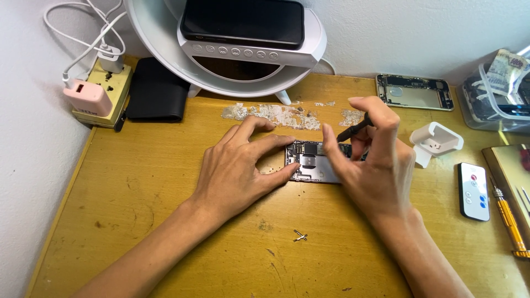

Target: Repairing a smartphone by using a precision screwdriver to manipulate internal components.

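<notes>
An opened phone (pixel 314 161) with its insides showing lies flat near the middle of the wooden desk (pixel 165 221). Its long side runs left to right, along the desk's back edge. The left hand (pixel 237 165) pinches the phone's left end between thumb and finger, so it is closed on the phone. The right hand (pixel 372 165) sits over the phone's right end and grips a thin black tool (pixel 353 130). The tool's tip points down and left, toward the phone's middle. A small metal part (pixel 300 237) lies nearer the front edge. A white remote (pixel 473 191) rests by the right edge.
</notes>
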